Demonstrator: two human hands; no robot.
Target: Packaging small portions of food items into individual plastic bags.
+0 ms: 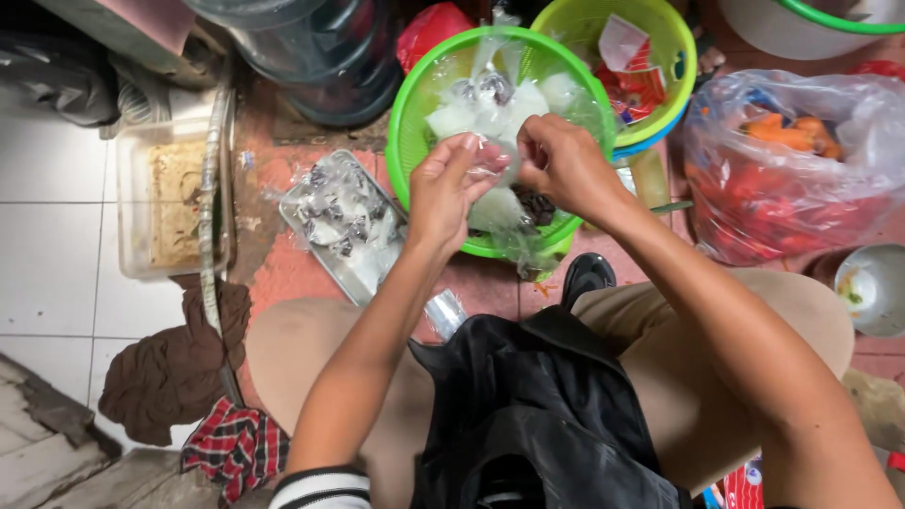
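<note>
My left hand (451, 188) and my right hand (564, 165) are raised together over a green plastic basket (407, 132). Both pinch a small clear plastic bag (497, 160) between their fingertips. Inside the basket lie pale white chunks (471, 111), more clear bags and some dark pieces (537, 205). Left of the basket a metal tray (316, 203) holds several small filled, tied bags.
A second green basket (674, 66) with red packets stands behind. At right lies a large clear bag (787, 160) of red and orange produce, and a small metal bowl (872, 287). A clear tub (170, 198), brown cloth (174, 368) and checked rag (236, 445) lie left.
</note>
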